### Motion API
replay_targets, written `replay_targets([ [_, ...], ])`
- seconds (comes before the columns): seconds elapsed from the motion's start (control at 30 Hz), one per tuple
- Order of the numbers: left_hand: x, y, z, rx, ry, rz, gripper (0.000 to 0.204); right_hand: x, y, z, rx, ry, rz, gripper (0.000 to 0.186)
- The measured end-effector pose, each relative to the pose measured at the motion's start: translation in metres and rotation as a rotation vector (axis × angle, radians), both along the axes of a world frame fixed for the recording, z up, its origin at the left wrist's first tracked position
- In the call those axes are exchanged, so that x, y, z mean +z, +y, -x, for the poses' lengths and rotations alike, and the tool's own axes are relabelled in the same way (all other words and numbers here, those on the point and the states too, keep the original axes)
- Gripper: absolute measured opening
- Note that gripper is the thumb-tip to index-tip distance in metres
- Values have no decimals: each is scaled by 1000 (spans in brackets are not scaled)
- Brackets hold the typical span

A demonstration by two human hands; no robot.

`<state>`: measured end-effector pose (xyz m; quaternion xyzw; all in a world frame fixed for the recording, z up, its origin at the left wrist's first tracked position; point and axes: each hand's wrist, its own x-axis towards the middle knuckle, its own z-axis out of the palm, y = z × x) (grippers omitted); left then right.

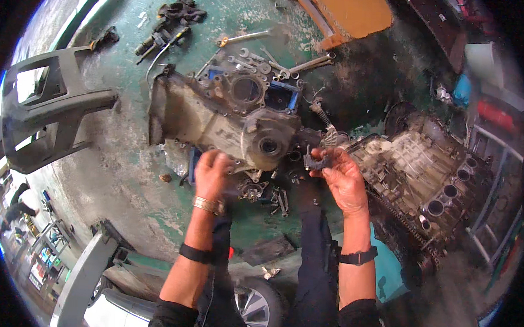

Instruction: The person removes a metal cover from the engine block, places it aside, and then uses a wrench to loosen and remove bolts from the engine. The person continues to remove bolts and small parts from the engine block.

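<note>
My right hand [338, 175] grips a small dark part [317, 161] with its fingers and thumb, just right of a large cast metal housing [196, 125]. At the housing's lower edge is my left hand [214, 170], its fingers curled and blurred; what they hold, if anything, I cannot make out. The housing has a round hub [268, 145] on its right part, and a flange with a large round opening [246, 90] lies behind it. Below the housing, between my forearms, lie small metal parts [252, 191] and several bolts [281, 202].
An engine block [425, 170] lies to my right, beside a metal frame [499, 197]. Several wrenches [305, 64] and dark tools [175, 19] lie behind the housing. A grey panel [56, 113] is at left, an orange object [356, 15] at the back, and a wheel [256, 306] at the bottom.
</note>
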<state>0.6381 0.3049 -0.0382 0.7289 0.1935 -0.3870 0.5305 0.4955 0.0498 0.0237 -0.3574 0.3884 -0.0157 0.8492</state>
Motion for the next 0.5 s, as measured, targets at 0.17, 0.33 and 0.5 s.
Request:
replay_targets([
  [0.17, 91, -52, 43, -4, 253, 398, 32, 51, 25, 8, 59, -23, -36, 34],
  [0.33, 146, -61, 57, 61, 372, 584, 35, 91, 37, 21, 163, -25, -5, 28],
  [0.5, 172, -56, 68, 1, 350, 536, 32, 120, 41, 30, 211, 83, -81, 27],
])
